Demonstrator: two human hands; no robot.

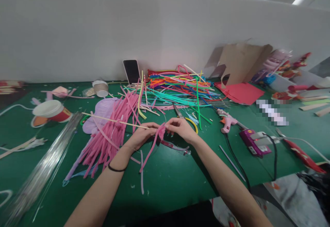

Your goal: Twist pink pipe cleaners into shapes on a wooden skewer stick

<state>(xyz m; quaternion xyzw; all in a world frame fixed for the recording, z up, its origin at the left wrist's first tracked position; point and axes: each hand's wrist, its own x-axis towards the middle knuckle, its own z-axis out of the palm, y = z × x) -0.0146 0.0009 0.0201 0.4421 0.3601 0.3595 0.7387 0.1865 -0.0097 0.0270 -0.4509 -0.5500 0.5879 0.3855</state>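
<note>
My left hand (147,133) is closed, with a thin wooden stick (113,119) jutting out to the left from its fingers. It also grips a pink pipe cleaner (152,148), whose loose end hangs down toward the table. My right hand (180,129) pinches the upper part of that same pipe cleaner, which is folded into a small bunch between both hands. Behind the right hand lie scissors (192,122) with a yellow handle, partly hidden. Beside my left forearm a heap of pink pipe cleaners (113,134) spreads across the green table (170,182).
Colourful pipe cleaners (177,87) are piled at the back, near a propped phone (132,71). On the right are a pink glue gun (227,121) and a purple power strip (254,142) with cables. A paper cup (53,110) and bundled clear strands (48,161) lie left.
</note>
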